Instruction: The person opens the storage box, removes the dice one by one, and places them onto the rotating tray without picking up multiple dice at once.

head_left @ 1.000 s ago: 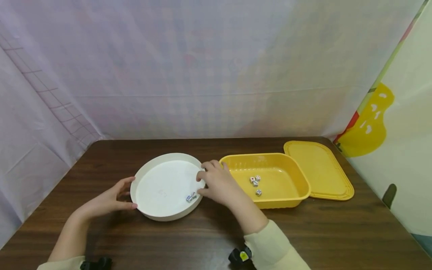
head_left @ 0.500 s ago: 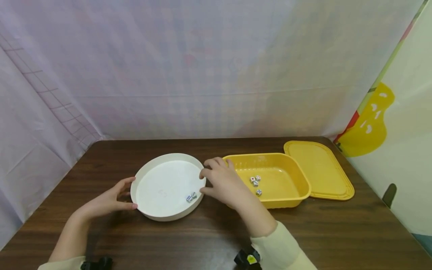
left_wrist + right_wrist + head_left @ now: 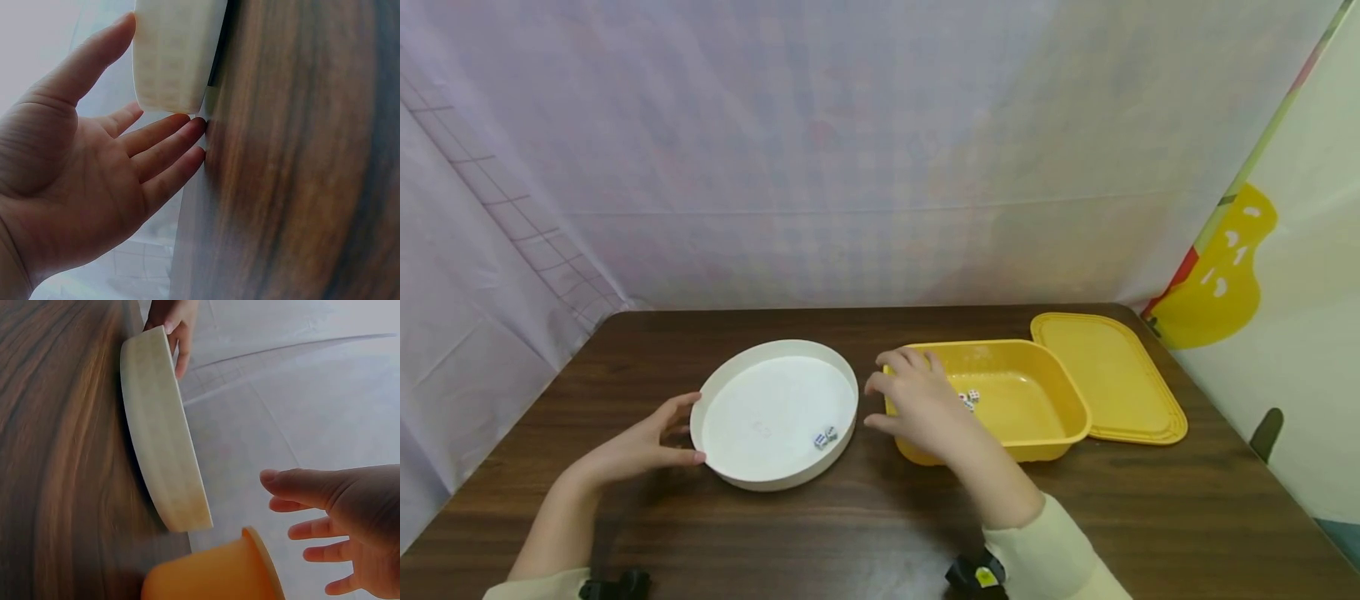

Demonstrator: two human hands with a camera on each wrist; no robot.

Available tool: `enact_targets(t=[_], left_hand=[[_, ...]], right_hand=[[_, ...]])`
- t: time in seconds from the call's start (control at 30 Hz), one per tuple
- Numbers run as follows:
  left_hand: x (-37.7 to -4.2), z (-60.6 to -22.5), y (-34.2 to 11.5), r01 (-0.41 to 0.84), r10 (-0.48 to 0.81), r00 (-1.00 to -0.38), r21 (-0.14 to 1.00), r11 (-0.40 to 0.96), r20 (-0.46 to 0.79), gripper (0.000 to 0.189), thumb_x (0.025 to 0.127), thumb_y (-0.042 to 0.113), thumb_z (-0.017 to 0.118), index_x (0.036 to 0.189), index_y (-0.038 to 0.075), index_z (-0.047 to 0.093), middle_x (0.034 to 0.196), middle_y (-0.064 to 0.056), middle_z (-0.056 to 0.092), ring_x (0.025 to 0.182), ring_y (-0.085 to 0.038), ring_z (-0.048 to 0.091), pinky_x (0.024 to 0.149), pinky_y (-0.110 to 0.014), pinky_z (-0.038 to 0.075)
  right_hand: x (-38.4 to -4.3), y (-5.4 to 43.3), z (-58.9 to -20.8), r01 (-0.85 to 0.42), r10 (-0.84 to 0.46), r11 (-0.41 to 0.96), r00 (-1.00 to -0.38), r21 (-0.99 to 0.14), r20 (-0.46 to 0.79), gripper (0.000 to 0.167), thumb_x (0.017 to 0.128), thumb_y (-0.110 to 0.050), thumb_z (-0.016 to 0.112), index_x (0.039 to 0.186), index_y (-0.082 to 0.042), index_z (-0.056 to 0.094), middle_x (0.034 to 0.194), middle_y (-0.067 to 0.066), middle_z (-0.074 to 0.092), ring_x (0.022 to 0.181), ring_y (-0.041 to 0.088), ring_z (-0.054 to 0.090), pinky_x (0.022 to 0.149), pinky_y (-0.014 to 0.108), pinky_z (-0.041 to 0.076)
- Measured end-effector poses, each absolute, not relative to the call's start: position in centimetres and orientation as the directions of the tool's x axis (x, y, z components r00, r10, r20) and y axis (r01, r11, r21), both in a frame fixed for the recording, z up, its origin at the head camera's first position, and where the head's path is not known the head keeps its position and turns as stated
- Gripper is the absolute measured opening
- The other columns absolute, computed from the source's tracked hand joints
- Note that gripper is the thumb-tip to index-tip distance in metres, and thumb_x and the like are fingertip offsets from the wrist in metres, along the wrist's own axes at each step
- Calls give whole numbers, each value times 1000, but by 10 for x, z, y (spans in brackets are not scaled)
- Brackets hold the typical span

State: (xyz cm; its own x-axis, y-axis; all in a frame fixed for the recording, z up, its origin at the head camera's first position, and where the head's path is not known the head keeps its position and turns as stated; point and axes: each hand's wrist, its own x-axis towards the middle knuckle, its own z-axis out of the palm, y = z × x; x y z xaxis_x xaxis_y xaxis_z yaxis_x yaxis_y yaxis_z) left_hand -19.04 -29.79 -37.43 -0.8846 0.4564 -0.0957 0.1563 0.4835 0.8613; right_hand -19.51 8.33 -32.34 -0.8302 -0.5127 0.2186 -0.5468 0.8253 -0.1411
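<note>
My left hand (image 3: pixel 632 447) touches the left rim of a round white tray (image 3: pixel 760 400), thumb and fingers spread along its side. In the left wrist view the fingertips meet the tray wall (image 3: pixel 175 62). A few white dice (image 3: pixel 826 438) lie close together inside the tray, near its lower right edge. My right hand (image 3: pixel 922 410) hovers over the left end of a yellow plastic container (image 3: pixel 1037 375), fingers loosely bent and holding nothing. The right wrist view shows this hand (image 3: pixel 350 519) apart from both tray and container. Several dice (image 3: pixel 972 397) sit in the container, partly hidden by my right hand.
A yellow lid (image 3: pixel 1112 383) lies flat at the right, behind and beside the container. Everything stands on a dark wooden table (image 3: pixel 790 542). A pale curtain (image 3: pixel 850 167) hangs behind the table.
My right hand has moved rightward from the white tray's right rim to over the yellow container's left end, now covering one die there. The left hand and the tray stay put.
</note>
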Motion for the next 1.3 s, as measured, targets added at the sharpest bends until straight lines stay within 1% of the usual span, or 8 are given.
enact_targets(t=[0.17, 0.37, 0.5, 0.67, 0.83, 1.03, 1.3], left_hand=[[-190, -374, -297, 159, 460, -883, 860, 485, -97, 89, 86, 14, 72, 146, -7, 9, 144, -35, 19, 126, -54, 31, 94, -54, 39], [-190, -374, -297, 155, 453, -885, 855, 495, -102, 89, 86, 13, 72, 146, -7, 10, 144, -35, 20, 126, -53, 32, 94, -53, 39], [-191, -375, -297, 152, 454, -885, 858, 491, -104, 89, 86, 14, 72, 146, -7, 10, 144, -35, 20, 126, -53, 33, 93, -52, 40], [-191, -375, -297, 151, 456, -884, 858, 490, -105, 89, 86, 14, 72, 146, -7, 10, 144, -35, 20, 126, -53, 32, 93, -51, 40], [-190, -375, -298, 143, 445, -888, 856, 497, -110, 89, 86, 15, 72, 146, -7, 10, 144, -35, 19, 127, -53, 31, 93, -50, 40], [-190, -376, -299, 147, 448, -888, 856, 496, -108, 89, 86, 17, 72, 146, -6, 10, 144, -35, 18, 127, -55, 29, 94, -54, 39], [-190, -375, -299, 151, 455, -884, 857, 493, -106, 89, 87, 16, 71, 146, -6, 9, 145, -35, 16, 127, -55, 28, 94, -54, 39]], right_hand=[[-193, 93, -321, -545, -507, 829, -828, -127, 241, 31, 80, -42, 76, 102, -21, 71, 130, 8, 52, 125, 30, 39, 103, 56, 24], [-192, 106, -318, -556, -510, 823, -814, -117, 278, 31, 79, -38, 79, 102, -18, 71, 127, 10, 53, 122, 33, 40, 101, 57, 25], [-191, 117, -315, -553, -501, 823, -814, -131, 293, 33, 79, -36, 79, 103, -16, 70, 127, 12, 54, 122, 34, 40, 101, 60, 24], [-192, 131, -314, -561, -490, 815, -802, -146, 341, 31, 77, -32, 81, 101, -15, 69, 125, 14, 54, 120, 36, 41, 99, 62, 24], [-192, 143, -313, -545, -475, 824, -813, -153, 336, 32, 78, -32, 80, 103, -14, 70, 127, 14, 53, 122, 37, 40, 99, 62, 23], [-193, 155, -311, -535, -466, 830, -821, -160, 330, 31, 79, -31, 79, 103, -14, 69, 129, 15, 52, 123, 36, 39, 101, 62, 22], [-193, 169, -312, -526, -455, 833, -828, -173, 327, 29, 80, -28, 79, 103, -14, 68, 130, 18, 51, 124, 40, 38, 99, 64, 21]])
